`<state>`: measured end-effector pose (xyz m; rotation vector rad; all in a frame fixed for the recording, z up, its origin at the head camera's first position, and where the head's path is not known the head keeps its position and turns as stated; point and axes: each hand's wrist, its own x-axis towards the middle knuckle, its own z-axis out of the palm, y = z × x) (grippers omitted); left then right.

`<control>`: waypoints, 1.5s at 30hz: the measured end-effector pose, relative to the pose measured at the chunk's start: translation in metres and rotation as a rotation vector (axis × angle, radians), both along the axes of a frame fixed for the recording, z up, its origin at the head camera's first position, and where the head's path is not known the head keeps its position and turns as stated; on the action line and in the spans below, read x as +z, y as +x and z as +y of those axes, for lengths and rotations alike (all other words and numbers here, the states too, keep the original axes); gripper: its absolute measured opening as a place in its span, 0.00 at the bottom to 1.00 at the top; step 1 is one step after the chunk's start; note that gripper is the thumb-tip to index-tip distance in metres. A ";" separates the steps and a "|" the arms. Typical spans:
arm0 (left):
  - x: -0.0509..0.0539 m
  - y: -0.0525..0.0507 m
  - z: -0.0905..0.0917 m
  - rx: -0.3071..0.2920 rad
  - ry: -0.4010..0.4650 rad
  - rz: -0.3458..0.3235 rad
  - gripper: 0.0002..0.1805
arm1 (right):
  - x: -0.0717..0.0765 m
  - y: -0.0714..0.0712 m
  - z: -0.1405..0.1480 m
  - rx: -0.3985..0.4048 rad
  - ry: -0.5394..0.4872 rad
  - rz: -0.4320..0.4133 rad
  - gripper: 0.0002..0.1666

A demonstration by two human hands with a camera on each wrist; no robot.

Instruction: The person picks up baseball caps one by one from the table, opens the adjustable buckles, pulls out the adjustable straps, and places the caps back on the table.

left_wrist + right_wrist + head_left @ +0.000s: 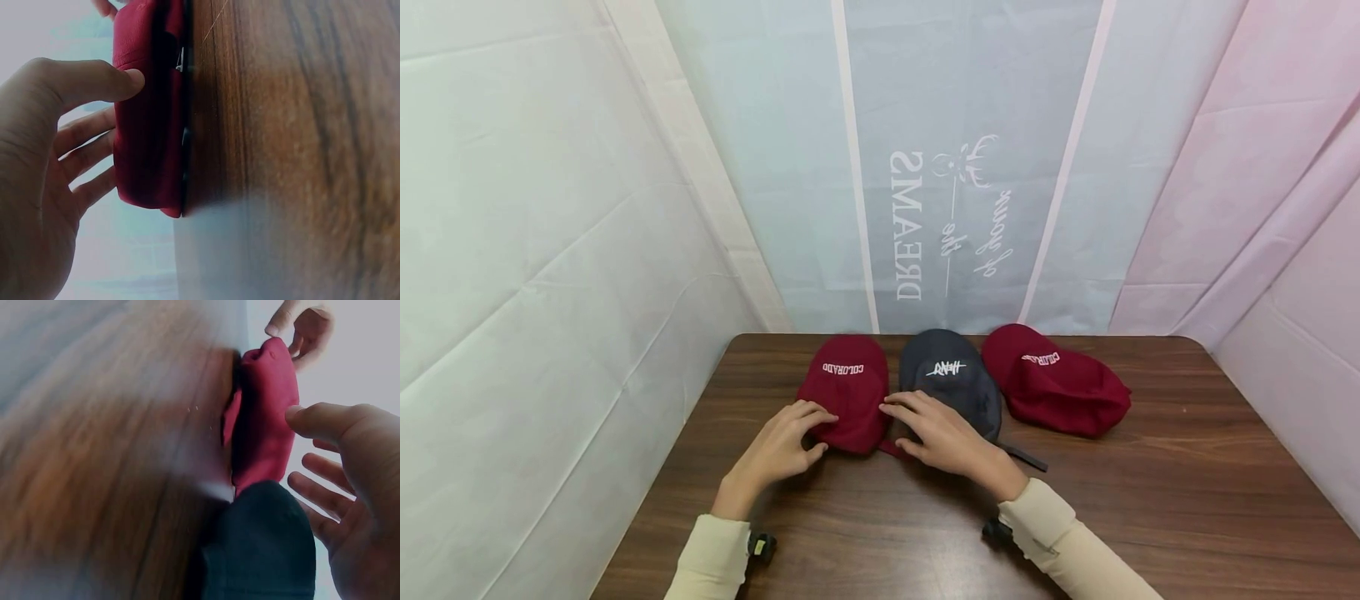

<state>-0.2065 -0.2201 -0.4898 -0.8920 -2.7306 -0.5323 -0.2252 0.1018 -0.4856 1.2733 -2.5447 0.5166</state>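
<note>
A dark red cap (842, 404) with white COLORADO lettering lies at the left of a row on the table. My left hand (786, 437) is at its left side, fingers loosely bent over the crown; in the left wrist view the thumb (122, 84) lies against the red fabric. My right hand (943, 429) reaches across the front of a dark navy cap (951, 367), its fingertips by the red cap's right edge. In the right wrist view its fingers are spread beside the red cap (272, 412); contact there is hard to tell. Neither hand grips the cap.
Another red COLORADO cap (1063, 387) lies to the right, its crown slumped. A dark strap (1024, 457) sticks out from the navy cap. The wooden table (1187, 483) ends at a printed cloth backdrop (955, 83), with pale cloth walls on both sides.
</note>
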 end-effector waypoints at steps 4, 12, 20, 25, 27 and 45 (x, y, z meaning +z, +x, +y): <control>-0.002 -0.001 0.001 -0.007 0.001 0.020 0.16 | -0.004 -0.001 -0.006 0.018 0.010 0.038 0.36; -0.004 0.000 0.002 -0.015 -0.002 0.054 0.09 | -0.010 -0.002 -0.013 0.040 0.003 0.090 0.35; -0.004 0.002 0.003 -0.014 0.007 0.069 0.08 | -0.011 -0.003 -0.014 0.033 0.012 0.121 0.30; -0.004 0.001 0.004 -0.020 0.018 0.090 0.09 | -0.011 -0.003 -0.015 0.027 0.025 0.127 0.24; -0.004 0.001 0.005 -0.021 0.020 0.098 0.09 | -0.011 -0.004 -0.016 0.026 0.028 0.132 0.21; -0.005 -0.002 0.007 -0.020 0.038 0.099 0.07 | -0.014 -0.008 -0.021 -0.024 -0.029 0.173 0.08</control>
